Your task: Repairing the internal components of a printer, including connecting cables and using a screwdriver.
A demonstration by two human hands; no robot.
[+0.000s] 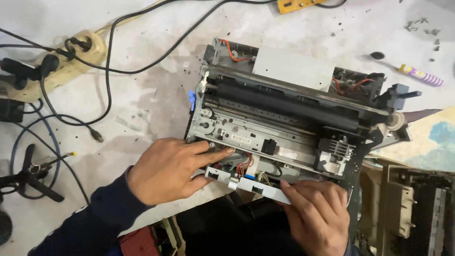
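Head view: both hands worked at the near edge of an opened printer chassis.
Left fingers (215, 154): stretched out together, the thumb under the end of a pale grey panel strip (251, 184).
Right hand (317, 215): fingers closed on the strip's other end.
Left hand (170, 170): rested against the printer chassis (284, 118).
Strip: lay along the chassis front, over red wires (244, 163).
Table (142, 99): white, stained, carrying a power strip (61, 64) and black cables (113, 47).
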